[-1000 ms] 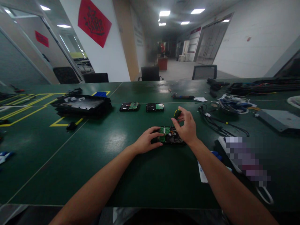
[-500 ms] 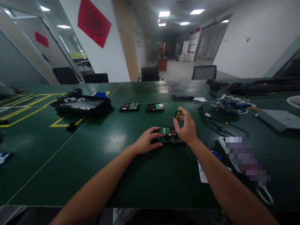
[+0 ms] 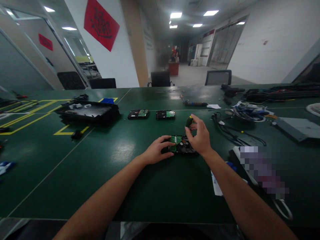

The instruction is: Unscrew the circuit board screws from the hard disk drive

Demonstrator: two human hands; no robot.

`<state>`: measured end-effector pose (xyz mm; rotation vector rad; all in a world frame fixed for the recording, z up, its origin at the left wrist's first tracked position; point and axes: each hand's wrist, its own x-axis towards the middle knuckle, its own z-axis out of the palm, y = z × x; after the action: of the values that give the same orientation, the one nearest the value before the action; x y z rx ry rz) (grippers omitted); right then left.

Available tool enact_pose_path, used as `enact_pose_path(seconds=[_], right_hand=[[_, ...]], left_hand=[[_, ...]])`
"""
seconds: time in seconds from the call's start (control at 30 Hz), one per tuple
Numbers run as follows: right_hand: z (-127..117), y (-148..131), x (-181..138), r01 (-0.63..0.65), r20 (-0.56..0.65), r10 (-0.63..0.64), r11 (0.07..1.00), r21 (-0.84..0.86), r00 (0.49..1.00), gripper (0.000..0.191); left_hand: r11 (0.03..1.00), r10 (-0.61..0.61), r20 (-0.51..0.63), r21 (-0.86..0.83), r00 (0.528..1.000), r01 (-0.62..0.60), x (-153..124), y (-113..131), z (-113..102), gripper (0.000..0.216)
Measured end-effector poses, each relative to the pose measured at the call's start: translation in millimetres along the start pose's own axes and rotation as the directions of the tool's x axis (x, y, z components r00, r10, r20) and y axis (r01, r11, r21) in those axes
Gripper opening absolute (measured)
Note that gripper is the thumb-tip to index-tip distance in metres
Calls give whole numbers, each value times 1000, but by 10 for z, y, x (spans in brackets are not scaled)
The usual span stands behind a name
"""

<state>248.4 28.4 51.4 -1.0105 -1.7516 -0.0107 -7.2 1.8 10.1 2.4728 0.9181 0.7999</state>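
A hard drive (image 3: 186,147) lies on the green table with its green circuit board facing up. My left hand (image 3: 158,150) grips its left end, with fingertips on the board and the thumb along the near edge. Closed around the dark green and yellow handle of a screwdriver (image 3: 189,121) is my right hand (image 3: 200,136). The screwdriver stands nearly upright over the drive. Its tip is too small to make out, partly behind my fingers.
Two more hard drives, a left one (image 3: 138,114) and a right one (image 3: 165,114), lie farther back. A black tray (image 3: 87,111) stands at left. To the right are black cables (image 3: 235,133), a grey metal box (image 3: 298,128) and a blurred-out object (image 3: 262,171) near my right forearm.
The screwdriver handle has turned in my right fingers, and its yellow markings now show less. My left hand stays in place on the hard drive.
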Motion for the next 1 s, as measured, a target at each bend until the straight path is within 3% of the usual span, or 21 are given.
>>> enact_pose_path(seconds=[1.0], right_hand=[[7,-4,1,-26,8,26,999,-31,1000,59]], left_hand=[[1000,-6,5,17,1000,6,8,23,-9,51]])
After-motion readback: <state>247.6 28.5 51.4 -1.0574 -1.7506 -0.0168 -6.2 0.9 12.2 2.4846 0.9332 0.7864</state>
